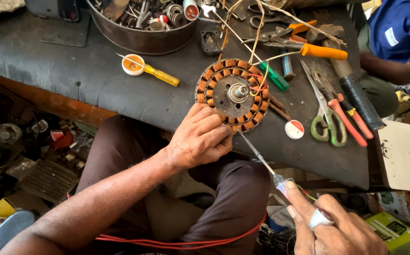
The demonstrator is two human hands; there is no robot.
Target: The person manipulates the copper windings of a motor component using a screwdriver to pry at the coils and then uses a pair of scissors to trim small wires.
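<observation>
Steadiness matters: left hand [200, 139] presses fingers down on the copper-wound stator [232, 94] at six o'clock, while right hand [330, 226] pinches the screwdriver [261, 160], best kept shallow.

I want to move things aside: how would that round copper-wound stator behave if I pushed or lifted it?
The stator looks like stacked metal with copper coils, so probably heavy for its size and rigid. Lying flat on the bench, it should slide rather than roll. Its loose yellow wire leads may snag nearby tools.
</observation>
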